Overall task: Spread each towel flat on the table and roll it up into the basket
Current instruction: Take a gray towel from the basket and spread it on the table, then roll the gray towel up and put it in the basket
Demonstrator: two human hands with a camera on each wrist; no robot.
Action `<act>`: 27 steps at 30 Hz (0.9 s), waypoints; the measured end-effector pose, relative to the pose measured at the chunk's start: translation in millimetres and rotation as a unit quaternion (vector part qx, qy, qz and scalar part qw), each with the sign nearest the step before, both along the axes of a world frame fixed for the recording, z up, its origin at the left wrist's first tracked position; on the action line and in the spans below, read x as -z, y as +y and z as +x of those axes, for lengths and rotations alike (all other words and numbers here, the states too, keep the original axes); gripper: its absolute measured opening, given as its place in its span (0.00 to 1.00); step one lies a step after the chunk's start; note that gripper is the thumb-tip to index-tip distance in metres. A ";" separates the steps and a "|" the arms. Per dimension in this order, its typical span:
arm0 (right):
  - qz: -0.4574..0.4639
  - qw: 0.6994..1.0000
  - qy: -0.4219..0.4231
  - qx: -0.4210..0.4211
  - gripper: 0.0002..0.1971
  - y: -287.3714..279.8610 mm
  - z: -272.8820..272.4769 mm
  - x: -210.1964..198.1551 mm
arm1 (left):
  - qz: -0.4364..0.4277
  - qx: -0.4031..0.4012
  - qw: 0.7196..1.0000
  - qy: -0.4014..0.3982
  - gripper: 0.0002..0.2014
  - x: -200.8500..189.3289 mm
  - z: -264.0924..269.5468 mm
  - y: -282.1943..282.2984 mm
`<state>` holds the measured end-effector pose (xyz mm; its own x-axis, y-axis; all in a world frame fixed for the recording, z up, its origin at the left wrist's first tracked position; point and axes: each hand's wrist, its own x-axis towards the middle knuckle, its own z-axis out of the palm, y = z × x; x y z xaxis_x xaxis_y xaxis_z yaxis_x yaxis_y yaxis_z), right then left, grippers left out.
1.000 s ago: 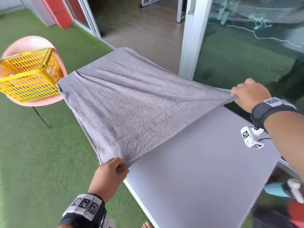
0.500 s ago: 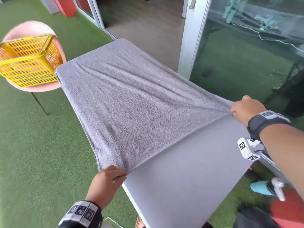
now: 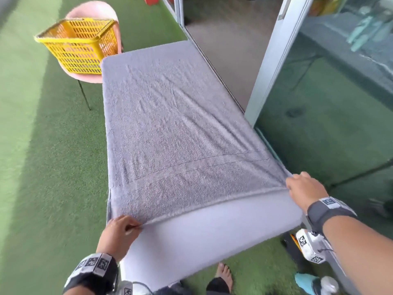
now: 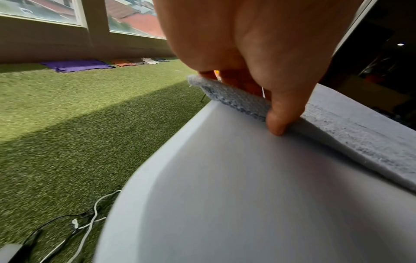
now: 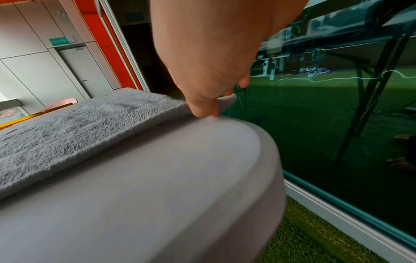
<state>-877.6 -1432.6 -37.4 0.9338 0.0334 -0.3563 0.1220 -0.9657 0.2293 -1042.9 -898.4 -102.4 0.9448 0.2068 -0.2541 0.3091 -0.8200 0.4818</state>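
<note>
A grey towel (image 3: 170,128) lies spread over most of the grey table (image 3: 212,235), reaching its far end. My left hand (image 3: 122,229) pinches the towel's near left corner (image 4: 236,99) at the table's left edge. My right hand (image 3: 302,188) pinches the near right corner (image 5: 226,102) at the table's right edge. The near hem runs taut between the two hands. A yellow mesh basket (image 3: 78,45) stands on a pink chair (image 3: 93,11) beyond the table's far left corner.
Green artificial turf (image 3: 49,167) surrounds the table. A glass wall and a metal door frame (image 3: 274,60) run close along the right side. Cables (image 4: 90,222) lie on the turf by the near left. My bare foot (image 3: 223,275) shows under the near edge.
Both hands have drawn the towel's near corners toward me and down onto the table. The towel, lifted and slanted before, now lies flat. The head view has swung to look along the table.
</note>
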 end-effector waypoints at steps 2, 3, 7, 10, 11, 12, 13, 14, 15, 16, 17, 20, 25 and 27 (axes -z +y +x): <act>0.015 1.000 -0.011 -0.009 0.08 -6.6 -4.4 6.0 | 0.006 -0.017 1.000 -0.006 0.13 -0.5 -11.9 -10.4; 0.025 0.999 -0.018 -0.012 0.11 -11.7 -5.9 11.8 | 0.009 -0.023 1.000 -0.007 0.14 -0.8 -17.6 -14.2; 0.047 0.997 -0.046 -0.041 0.16 -25.0 -17.0 25.7 | -0.003 -0.038 0.999 -0.024 0.15 -1.7 -38.9 -22.3; 0.043 0.996 -0.054 -0.054 0.12 -30.5 -24.2 27.7 | -0.004 -0.072 0.996 -0.043 0.12 -1.8 -57.5 -28.6; 0.044 0.996 -0.055 -0.052 0.12 -32.6 -26.5 27.9 | -0.001 -0.091 0.995 -0.043 0.11 -2.6 -64.6 -32.0; 0.049 0.996 -0.057 -0.054 0.12 -35.5 -29.5 29.5 | -0.003 -0.111 0.993 -0.041 0.10 -3.3 -71.8 -35.6; 0.053 0.996 -0.056 -0.054 0.12 -37.8 -33.1 29.9 | -0.007 -0.125 0.992 -0.036 0.10 -4.8 -78.6 -39.1; 0.059 0.995 -0.057 -0.058 0.13 -40.3 -36.4 30.8 | -0.011 -0.129 0.991 -0.032 0.09 -5.9 -85.3 -42.2; 0.065 0.994 -0.055 -0.061 0.13 -41.9 -40.1 30.5 | -0.013 -0.126 0.991 -0.031 0.09 -7.0 -92.4 -45.0; 0.072 0.994 -0.054 -0.062 0.12 -44.0 -43.3 30.6 | -0.012 -0.120 0.992 -0.035 0.09 -7.2 -98.7 -47.1; 0.077 0.994 -0.053 -0.063 0.11 -45.7 -46.1 29.1 | -0.007 -0.116 0.992 -0.040 0.09 -7.0 -104.9 -49.1; 0.106 0.990 -0.060 -0.066 0.09 -54.0 -52.1 27.8 | 0.009 -0.124 0.991 -0.046 0.10 -6.5 -121.0 -58.0; 0.160 0.982 -0.056 -0.087 0.07 -72.1 -48.8 32.3 | 0.042 -0.170 0.982 -0.068 0.11 -6.3 -139.6 -81.6; 0.171 0.979 -0.046 -0.105 0.07 -82.2 -46.2 35.1 | 0.057 -0.178 0.980 -0.068 0.10 -8.4 -145.6 -92.2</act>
<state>-923.8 -1514.8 -72.5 0.9210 0.3307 -0.2058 0.3201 -0.9437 -0.0839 -1188.4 -990.6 -94.1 0.8307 0.5498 -0.0873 0.5254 -0.7225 0.4493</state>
